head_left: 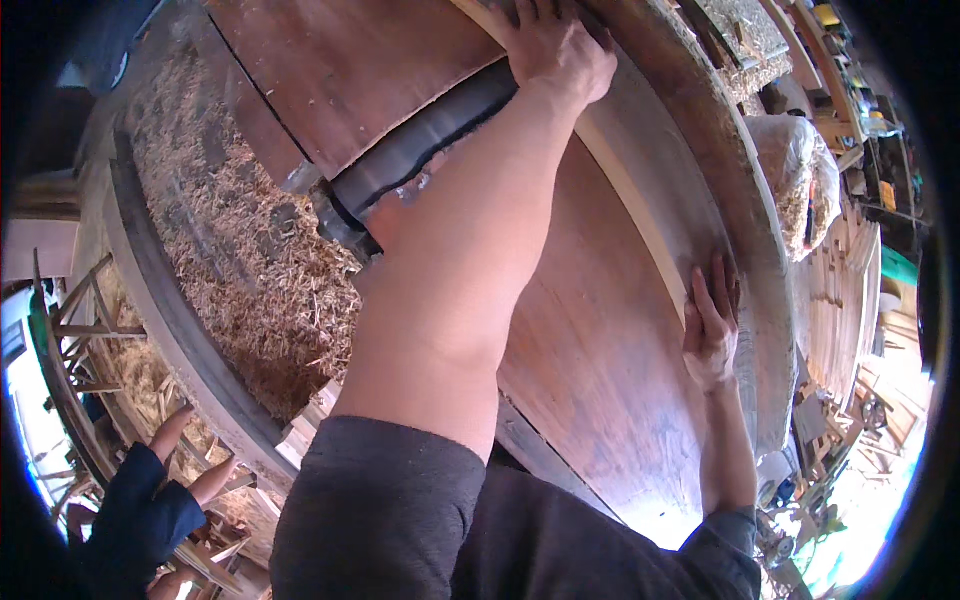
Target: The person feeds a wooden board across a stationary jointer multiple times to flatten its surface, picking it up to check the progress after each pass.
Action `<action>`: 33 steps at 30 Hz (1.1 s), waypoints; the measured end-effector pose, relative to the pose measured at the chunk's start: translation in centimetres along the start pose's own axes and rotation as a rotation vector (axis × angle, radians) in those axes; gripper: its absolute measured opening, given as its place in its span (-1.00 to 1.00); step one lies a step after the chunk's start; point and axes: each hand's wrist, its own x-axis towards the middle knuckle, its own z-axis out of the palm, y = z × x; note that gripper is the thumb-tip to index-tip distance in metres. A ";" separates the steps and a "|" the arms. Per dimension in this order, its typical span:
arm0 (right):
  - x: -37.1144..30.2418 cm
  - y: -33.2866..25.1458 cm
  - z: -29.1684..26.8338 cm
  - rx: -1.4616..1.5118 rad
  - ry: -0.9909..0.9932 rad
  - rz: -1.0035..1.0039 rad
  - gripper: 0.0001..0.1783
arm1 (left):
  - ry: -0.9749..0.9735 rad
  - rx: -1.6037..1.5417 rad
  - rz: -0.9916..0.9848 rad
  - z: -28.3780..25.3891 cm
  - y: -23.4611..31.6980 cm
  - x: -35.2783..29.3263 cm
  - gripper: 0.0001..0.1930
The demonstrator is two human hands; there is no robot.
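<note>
A long wooden plank [645, 145] lies along the right side of a planing machine's reddish-brown table [610, 340], its pale edge toward the left. Across the table runs a dark, blurred cutter head [425, 135], partly behind my left forearm. My left hand [562, 55] reaches far forward and bears down on the plank just past the cutter head; its fingertips are cut off by the top of the picture. Nearer to me, my right hand [712, 325] holds the plank, long fingers along its face and thumb by its pale edge.
Wood shavings [265, 270] heap up left of the table. A raised wooden rail [745, 190] borders the plank's right. Beyond it stand a clear plastic bag [795, 180] and stacked boards [845, 300]. At lower left another person [145, 510] reaches toward the shavings.
</note>
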 end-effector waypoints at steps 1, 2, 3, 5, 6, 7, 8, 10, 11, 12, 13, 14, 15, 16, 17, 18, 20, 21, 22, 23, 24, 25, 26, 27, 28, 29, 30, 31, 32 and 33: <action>0.5 -0.3 0.1 -0.004 -0.002 0.006 -0.52 | -0.005 -0.058 -0.022 0.0 -0.2 0.6 -0.19; 1.0 -0.6 0.1 -0.002 -0.016 0.023 -0.52 | -0.008 -0.062 -0.020 0.0 -0.6 1.1 -0.19; 1.5 -0.8 0.1 -0.004 -0.032 0.042 -0.52 | 0.023 -0.039 -0.003 0.0 -0.9 1.5 -0.20; 2.2 -1.1 0.4 -0.016 -0.031 0.037 -0.52 | 0.016 -0.059 -0.005 0.1 -1.3 2.1 -0.22; 2.9 -1.4 0.5 -0.011 -0.016 0.014 -0.51 | 0.025 -0.052 -0.007 0.1 -1.8 2.7 -0.22; 3.7 -1.9 0.8 -0.008 -0.016 0.007 -0.51 | 0.078 -0.039 -0.006 0.6 -2.8 3.4 -0.22; 4.5 -2.4 1.1 0.018 -0.015 0.010 -0.51 | 0.132 -0.025 -0.006 1.1 -3.9 4.0 -0.22; 5.2 -2.4 1.2 0.034 -0.015 0.033 -0.51 | 0.082 -0.040 0.001 0.7 -4.1 4.8 -0.21; 5.7 -2.5 1.3 0.032 -0.018 0.023 -0.50 | 0.036 -0.049 0.004 0.4 -4.3 5.3 -0.20; 6.1 -2.6 1.4 0.027 -0.021 0.012 -0.50 | 0.034 -0.054 0.006 0.1 -4.4 5.7 -0.20; 6.6 -2.7 1.5 0.022 -0.022 0.016 -0.50 | 0.013 -0.064 -0.001 -0.3 -4.5 6.1 -0.19; 7.1 -2.9 1.7 0.024 -0.014 0.024 -0.49 | -0.008 -0.073 -0.008 -0.6 -4.5 6.4 -0.19; 7.7 -3.2 1.9 0.032 -0.004 0.025 -0.49 | -0.004 -0.024 -0.008 -0.7 -5.0 6.8 -0.18; 8.3 -3.5 2.1 0.033 -0.002 0.022 -0.49 | -0.001 -0.022 -0.010 -0.9 -5.6 7.2 -0.18; 8.8 -3.8 2.3 0.026 -0.006 0.023 -0.49 | 0.010 0.000 0.003 -1.1 -6.1 7.6 -0.18; 9.5 -4.2 2.4 0.018 -0.009 0.021 -0.49 | 0.025 0.023 0.014 -0.9 -7.0 8.4 -0.18; 10.8 -5.2 2.5 0.024 -0.005 0.019 -0.50 | 0.064 -0.001 0.018 -0.8 -8.0 9.4 -0.18; 11.5 -5.5 2.5 0.029 -0.004 0.022 -0.51 | 0.023 -0.014 0.001 -0.9 -8.4 9.8 -0.18; 12.1 -5.8 2.7 0.030 -0.004 0.021 -0.51 | -0.016 -0.016 -0.015 -1.4 -8.6 10.2 -0.18; 12.7 -6.0 2.8 0.022 0.009 0.002 -0.52 | -0.183 -0.067 -0.118 -1.9 -8.6 10.8 -0.17; 13.4 -6.3 3.0 0.013 0.022 -0.016 -0.53 | -0.182 -0.066 -0.120 -2.4 -8.8 11.2 -0.17; 13.9 -6.4 3.2 0.011 0.021 -0.011 -0.53 | -0.109 -0.062 -0.113 -2.6 -8.8 11.4 -0.20; 14.4 -6.4 3.4 0.017 0.036 -0.017 -0.53 | -0.035 -0.059 -0.106 -2.9 -8.8 11.5 -0.23; 15.1 -6.7 3.7 0.026 0.049 -0.028 -0.54 | 0.040 -0.054 -0.106 -3.3 -9.2 11.6 -0.26; 15.6 -6.9 4.1 0.025 0.045 -0.029 -0.54 | 0.037 -0.054 -0.108 -3.6 -9.3 11.8 -0.26; 16.1 -7.0 4.5 0.039 0.051 -0.023 -0.54 | 0.024 -0.054 -0.122 -3.9 -9.4 11.9 -0.29; 16.7 -7.1 4.6 0.047 0.062 -0.021 -0.54 | 0.018 -0.059 -0.136 -4.4 -9.5 12.0 -0.31; 17.6 -7.6 4.8 0.050 0.066 -0.033 -0.54 | 0.028 -0.054 -0.143 -4.2 -10.7 12.5 -0.31; 18.5 -8.1 5.1 0.062 0.085 -0.057 -0.54 | 0.065 -0.033 -0.059 -4.1 -12.0 12.9 -0.31; 19.0 -8.3 5.5 0.069 0.093 -0.072 -0.55 | 0.089 -0.019 0.026 -3.5 -12.9 13.0 -0.30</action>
